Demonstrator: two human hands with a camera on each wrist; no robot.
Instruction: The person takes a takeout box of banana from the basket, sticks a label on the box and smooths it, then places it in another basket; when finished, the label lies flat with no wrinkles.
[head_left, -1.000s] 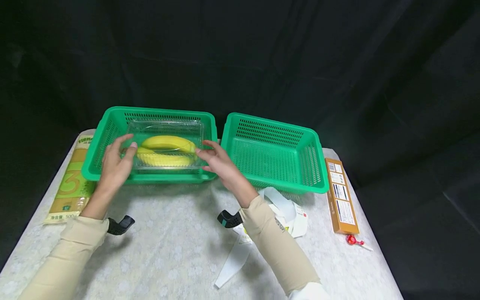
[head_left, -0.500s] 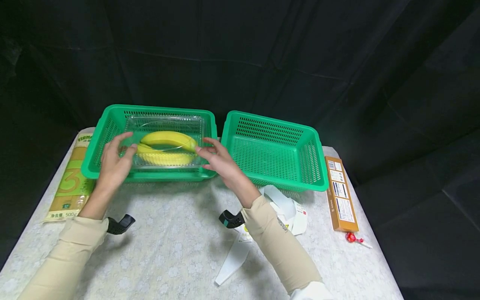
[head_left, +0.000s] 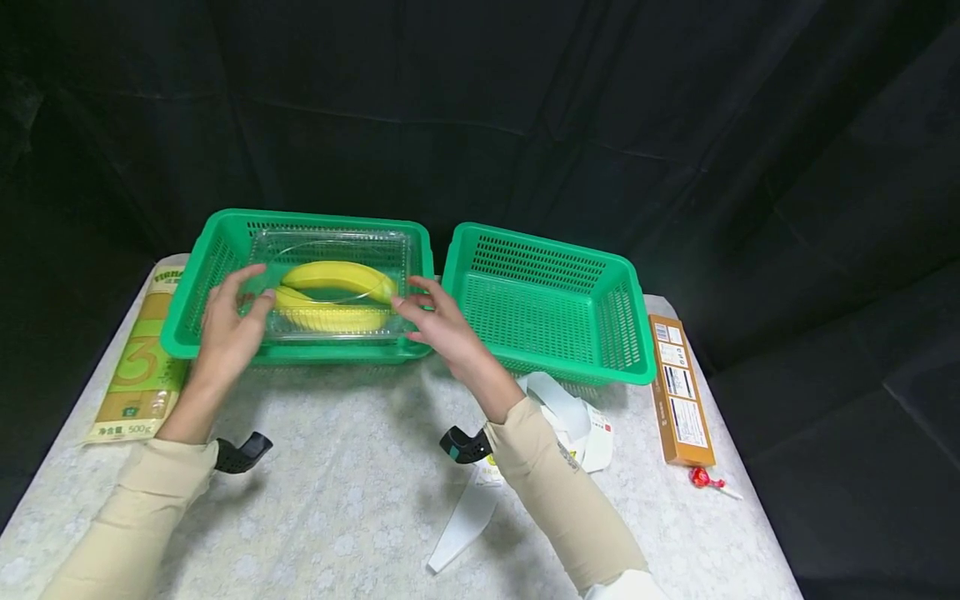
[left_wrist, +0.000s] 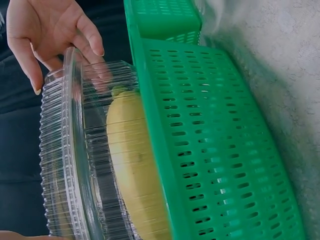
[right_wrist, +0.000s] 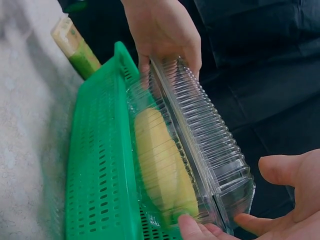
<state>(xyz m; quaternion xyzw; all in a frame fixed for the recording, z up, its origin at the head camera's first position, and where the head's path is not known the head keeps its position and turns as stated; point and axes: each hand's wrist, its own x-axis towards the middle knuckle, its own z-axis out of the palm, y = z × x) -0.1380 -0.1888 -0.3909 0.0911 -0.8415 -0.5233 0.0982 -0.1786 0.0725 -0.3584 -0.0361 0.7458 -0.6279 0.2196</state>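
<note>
A clear ribbed plastic clamshell box (head_left: 333, 250), lid closed, has yellow bananas (head_left: 337, 273) inside. Its underside dips into the left green basket (head_left: 183, 321), while its lid stands above the rim in the left wrist view. My left hand (head_left: 231, 321) grips the box's left end, thumb and fingers apart on either side of it. At the opposite end my right hand (head_left: 450, 333) holds the box by its corner. In the right wrist view one digit of the right hand (right_wrist: 300, 190) stands off from the plastic.
Right of it is a second green basket (head_left: 536, 317). A yellow-green packet (head_left: 142, 358) lies at the left edge. An orange box (head_left: 681, 392) and a red lollipop (head_left: 701, 477) lie at the right. White packaging (head_left: 592, 433) lies partly under my right forearm.
The clamshell box has risen slightly and shifted a little away from me and to the right, both hands staying at its ends. The baskets and other things have stayed put.
</note>
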